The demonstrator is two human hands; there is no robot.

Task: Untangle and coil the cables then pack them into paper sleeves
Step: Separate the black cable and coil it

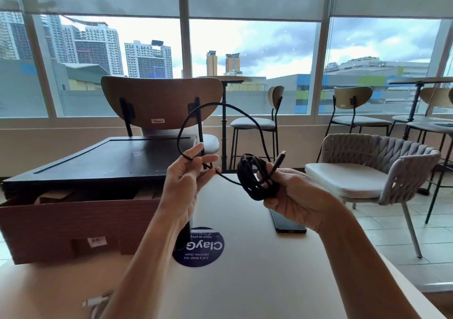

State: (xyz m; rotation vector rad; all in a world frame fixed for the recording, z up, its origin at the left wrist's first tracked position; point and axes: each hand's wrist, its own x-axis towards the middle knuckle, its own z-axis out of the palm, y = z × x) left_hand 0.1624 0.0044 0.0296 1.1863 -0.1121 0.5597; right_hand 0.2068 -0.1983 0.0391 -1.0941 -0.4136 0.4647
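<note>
A black cable [255, 179] is held in the air above the beige table [245, 282]. My right hand [291, 196] grips a bundle of its coiled turns, with one plug end sticking up past the fingers. From the coil a free length arcs up and over in a big loop to my left hand [183, 179], which pinches it between thumb and fingers. A white cable [96, 302] lies on the table at the bottom left, partly hidden by my left forearm. Brown paper sleeves [56, 195] show inside the cardboard box.
A brown cardboard box [73, 225] stands on the table at left, with a dark board [105, 159] lying on top. A black phone [286, 223] lies under my right hand, near a round blue sticker [198, 247]. Chairs stand behind and right.
</note>
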